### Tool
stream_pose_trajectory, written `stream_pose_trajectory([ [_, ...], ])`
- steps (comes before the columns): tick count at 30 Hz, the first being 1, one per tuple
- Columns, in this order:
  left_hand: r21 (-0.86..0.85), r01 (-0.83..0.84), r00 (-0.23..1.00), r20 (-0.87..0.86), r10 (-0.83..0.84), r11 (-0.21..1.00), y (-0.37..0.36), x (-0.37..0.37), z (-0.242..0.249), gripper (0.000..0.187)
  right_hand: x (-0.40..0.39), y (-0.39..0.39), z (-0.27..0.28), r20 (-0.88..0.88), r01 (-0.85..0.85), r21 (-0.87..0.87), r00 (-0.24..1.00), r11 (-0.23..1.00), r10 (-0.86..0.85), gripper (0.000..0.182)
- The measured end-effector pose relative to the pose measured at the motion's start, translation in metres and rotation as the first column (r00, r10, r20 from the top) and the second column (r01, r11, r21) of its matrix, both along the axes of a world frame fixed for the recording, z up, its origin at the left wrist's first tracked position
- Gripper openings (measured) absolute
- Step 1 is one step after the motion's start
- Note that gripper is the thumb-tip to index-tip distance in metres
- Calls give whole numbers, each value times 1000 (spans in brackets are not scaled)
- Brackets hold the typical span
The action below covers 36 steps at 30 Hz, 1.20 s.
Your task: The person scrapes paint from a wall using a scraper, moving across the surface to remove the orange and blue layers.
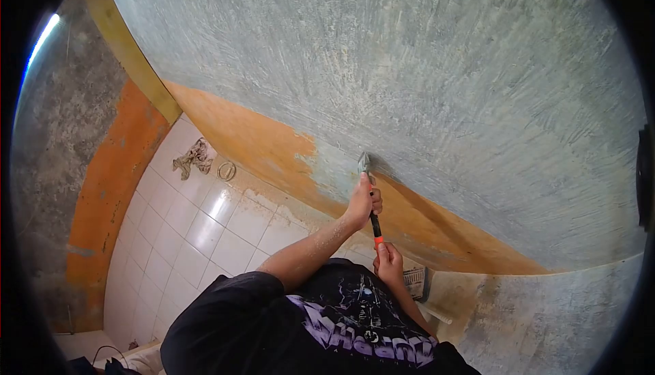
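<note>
A scraper (364, 162) with a long black and orange handle has its metal head against the wall (382, 88), near where the grey scratched surface meets a band of orange paint (252, 129). Close below the head, my left hand (361, 201) is wrapped round the handle. Lower down, at an orange part near the handle's end, my right hand (389, 262) grips the same tool. A patch of the orange band beside the scraper head shows bare grey-green.
On the white tiled floor (184, 238) lie a crumpled rag (194, 159) and a ring-shaped object (226, 170). Pale debris runs along the wall's foot. A dark tray-like object (415, 283) is partly hidden behind my right arm. Another wall (102, 191) stands at the left.
</note>
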<state>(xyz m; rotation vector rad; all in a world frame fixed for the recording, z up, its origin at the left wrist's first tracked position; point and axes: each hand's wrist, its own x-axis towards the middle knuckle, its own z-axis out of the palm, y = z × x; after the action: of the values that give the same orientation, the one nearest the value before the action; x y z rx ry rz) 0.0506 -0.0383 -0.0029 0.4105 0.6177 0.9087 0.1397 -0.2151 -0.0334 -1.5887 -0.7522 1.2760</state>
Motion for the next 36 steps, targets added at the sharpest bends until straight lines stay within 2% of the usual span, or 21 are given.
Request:
stream_pose_trajectory([
  [4, 10, 3, 1000, -12, -3, 1000, -6, 12, 3, 45, 11, -6, -4, 40, 4, 52, 999, 999, -6, 29],
  [20, -16, 5, 1000, -13, -5, 1000, -15, 30, -1, 46, 26, -17, 6, 47, 30, 25, 998, 999, -31, 29],
  [27, 28, -15, 999, -40, 16, 1000, -9, 20, 1, 49, 20, -9, 0, 121, 5, 75, 993, 997, -14, 29],
  [36, -8, -74, 996, -44, 73, 997, 23, -18, -2, 49, -8, 26, -14, 171, -38, 75, 985, 996, 25, 30],
])
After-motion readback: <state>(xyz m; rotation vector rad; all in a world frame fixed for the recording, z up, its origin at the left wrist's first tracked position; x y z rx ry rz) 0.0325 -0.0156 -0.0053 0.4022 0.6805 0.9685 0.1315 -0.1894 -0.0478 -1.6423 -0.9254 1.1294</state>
